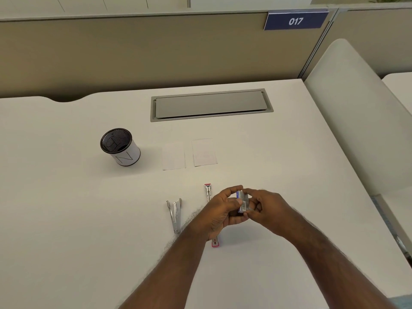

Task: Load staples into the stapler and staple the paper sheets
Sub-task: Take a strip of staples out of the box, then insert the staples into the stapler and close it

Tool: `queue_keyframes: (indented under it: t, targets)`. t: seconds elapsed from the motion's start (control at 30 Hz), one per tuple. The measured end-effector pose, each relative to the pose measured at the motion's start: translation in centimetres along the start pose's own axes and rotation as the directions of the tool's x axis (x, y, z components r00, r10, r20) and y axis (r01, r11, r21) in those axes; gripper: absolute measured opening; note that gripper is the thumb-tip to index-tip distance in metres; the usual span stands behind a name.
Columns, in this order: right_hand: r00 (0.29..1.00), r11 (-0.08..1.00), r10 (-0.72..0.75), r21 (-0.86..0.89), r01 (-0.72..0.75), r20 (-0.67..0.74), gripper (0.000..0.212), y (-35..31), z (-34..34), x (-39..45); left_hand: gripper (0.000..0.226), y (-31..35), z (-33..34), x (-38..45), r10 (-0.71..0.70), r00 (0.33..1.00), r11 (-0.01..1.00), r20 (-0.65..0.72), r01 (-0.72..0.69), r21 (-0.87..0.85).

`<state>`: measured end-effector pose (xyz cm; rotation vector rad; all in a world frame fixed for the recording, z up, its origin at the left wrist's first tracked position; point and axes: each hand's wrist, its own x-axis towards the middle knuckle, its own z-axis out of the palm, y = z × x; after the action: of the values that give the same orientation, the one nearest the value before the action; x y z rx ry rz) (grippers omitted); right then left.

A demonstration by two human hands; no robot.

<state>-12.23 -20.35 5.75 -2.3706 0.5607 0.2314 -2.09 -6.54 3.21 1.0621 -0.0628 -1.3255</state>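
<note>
A small blue staple box [242, 201] with a barcode is held above the desk between both hands. My left hand [220, 210] grips it from the left and below. My right hand [265, 208] pinches its right side with the fingertips. Under my hands lies a red-ended stapler [208, 191] opened out flat; its far end and its near end show, and the middle is hidden. A silver stapler [175, 214] lies open to the left of my left wrist. Two small paper sheets [174, 156] [204, 152] lie side by side farther back.
A black mesh pen cup [119, 146] wrapped in white paper stands at the left. A grey cable-tray lid [210, 105] is set into the white desk [66, 208] at the back. A partition wall with a sign "017" [295, 20] rises behind.
</note>
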Motion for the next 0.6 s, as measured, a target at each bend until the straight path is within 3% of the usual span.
queue_keyframes:
  t: [0.1, 0.17, 0.27, 0.33, 0.37, 0.5, 0.6]
  targets:
    - [0.998, 0.999, 0.041, 0.029, -0.04, -0.042, 0.054, 0.9, 0.8, 1.0, 0.037, -0.1, -0.1, 0.1, 0.077, 0.991, 0.985, -0.11, -0.058, 0.162]
    - [0.994, 0.996, 0.088, 0.009, -0.087, -0.066, 0.052, 1.6, 1.3, 1.7, 0.032, -0.2, -0.1, 0.0, 0.214, 0.952, 0.943, -0.217, -0.144, 0.299]
    - [0.986, 0.985, 0.135, -0.098, -0.145, -0.102, 0.039, 2.5, 1.5, 2.8, 0.03, 0.0, -0.7, -0.4, 0.517, 0.772, 0.791, -0.37, -0.265, 0.551]
    - [0.983, 0.969, 0.142, -0.185, -0.162, -0.112, 0.032, 3.0, 1.7, 3.5, 0.031, -0.2, -1.6, -0.8, 0.695, 0.621, 0.626, -0.364, -0.273, 0.731]
    - [0.982, 0.96, 0.144, -0.225, -0.168, -0.121, 0.028, 3.1, 1.8, 3.8, 0.035, -0.3, -2.2, -0.8, 0.735, 0.591, 0.551, -0.332, -0.235, 0.8]
    - [0.97, 0.926, 0.187, -0.303, -0.227, -0.156, 0.019, 3.5, 2.1, 5.0, 0.059, -1.0, -4.2, -0.8, 0.61, 0.742, 0.28, -0.276, 0.124, 0.952]
    - [0.969, 0.901, 0.206, -0.36, -0.242, -0.138, 0.027, 3.8, 2.5, 5.6, 0.063, -1.6, -4.5, -0.9, 0.511, 0.803, 0.149, -0.307, 0.269, 0.952]
